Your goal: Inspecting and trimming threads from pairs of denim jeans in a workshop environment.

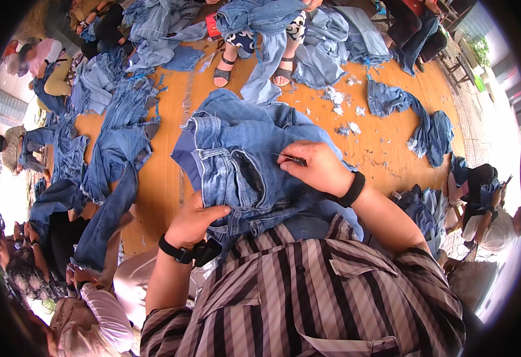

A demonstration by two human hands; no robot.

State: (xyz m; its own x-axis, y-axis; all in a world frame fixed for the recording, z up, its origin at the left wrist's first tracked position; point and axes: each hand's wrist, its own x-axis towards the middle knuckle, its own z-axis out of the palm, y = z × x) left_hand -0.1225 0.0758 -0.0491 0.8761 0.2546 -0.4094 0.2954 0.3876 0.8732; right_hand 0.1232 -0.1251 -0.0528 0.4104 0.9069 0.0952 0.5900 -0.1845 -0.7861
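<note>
A pair of blue jeans (242, 134) lies bunched across my lap and the near edge of the table. Its waistband is turned to the left, and a pocket opening (249, 178) gapes near the middle. My left hand (198, 221) grips the waistband edge, with the thumb on top and the other fingers hidden under the cloth. Above the pocket, my right hand (317, 166) is closed on a small dark pointed tool (296, 159). Its thin tip points left, just over the denim; whether it touches cannot be seen.
An orange wooden table (385, 196) spreads ahead, strewn with blue thread scraps and pale lint (335, 98). More jeans (120, 137) lie along the left, and a denim piece (415, 116) lies at the right. Across the table a person's sandalled feet (224, 70) rest among denim. Other people sit around both sides.
</note>
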